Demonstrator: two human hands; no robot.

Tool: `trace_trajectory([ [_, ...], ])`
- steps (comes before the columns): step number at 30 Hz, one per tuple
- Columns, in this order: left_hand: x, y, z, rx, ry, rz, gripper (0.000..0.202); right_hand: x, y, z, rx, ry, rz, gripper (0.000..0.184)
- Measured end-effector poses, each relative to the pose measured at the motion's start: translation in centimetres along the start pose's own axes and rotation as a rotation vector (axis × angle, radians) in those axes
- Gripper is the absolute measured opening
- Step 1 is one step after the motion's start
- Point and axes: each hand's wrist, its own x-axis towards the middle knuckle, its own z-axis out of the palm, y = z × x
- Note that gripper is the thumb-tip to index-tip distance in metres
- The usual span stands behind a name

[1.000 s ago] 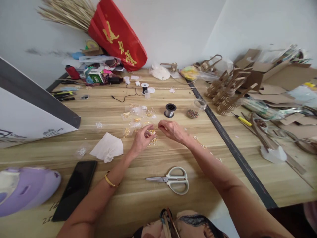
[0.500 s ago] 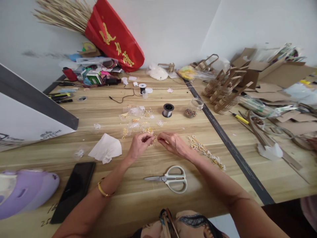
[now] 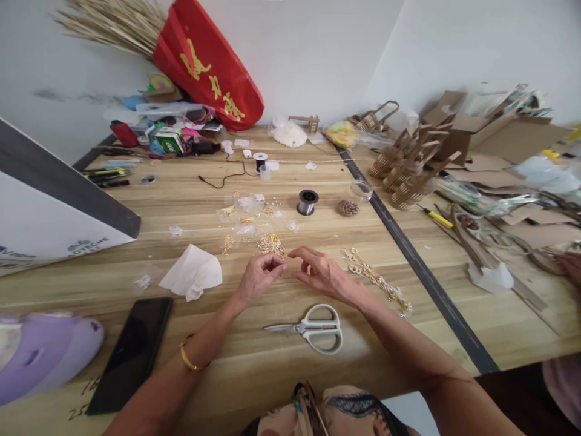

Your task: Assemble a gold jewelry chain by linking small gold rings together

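Observation:
My left hand and my right hand meet fingertip to fingertip just above the wooden table. Both pinch something very small between thumb and forefinger; I cannot make out what. A heap of small gold pieces lies just beyond the fingertips. A row of gold chain pieces stretches along the table to the right of my right wrist. White-handled scissors lie closed below my hands.
A white tissue and a black phone lie left of my hands. A wire spool, a bead dish and small plastic bags sit farther back. Cardboard baskets crowd the right. Another person's hand shows at the right edge.
Both hands have drawn back from the gold heap toward me and come together. The gold chain row right of my wrist, earlier covered by my arm, now shows.

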Motion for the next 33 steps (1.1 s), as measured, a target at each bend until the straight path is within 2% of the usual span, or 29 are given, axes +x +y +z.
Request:
trace_trajectory([
  [4, -0.2, -0.5, 0.3, 0.054, -0.009, 0.023, 0.018, 0.5, -0.1, 1.3, 0.209, 0.010, 0.046, 0.025],
  [10, -0.3, -1.2, 0.0, 0.067, -0.015, 0.007, 0.020, 0.9, 0.5, 2.0, 0.215, 0.036, 0.091, 0.007],
  [23, 0.1, -2.4, -0.4, 0.060, 0.017, 0.005, 0.018, 1.0, 1.6, 2.5, 0.177, 0.066, 0.140, 0.009],
  [27, 0.1, -2.3, -0.6, 0.069, -0.010, 0.008, 0.019, 0.9, 1.5, 2.4, 0.172, 0.034, 0.149, 0.009],
  [33, 0.1, -1.9, -0.6, 0.192, -0.060, 0.032, 0.020, 0.6, 0.8, 1.8, 0.077, 0.005, 0.135, 0.014],
])
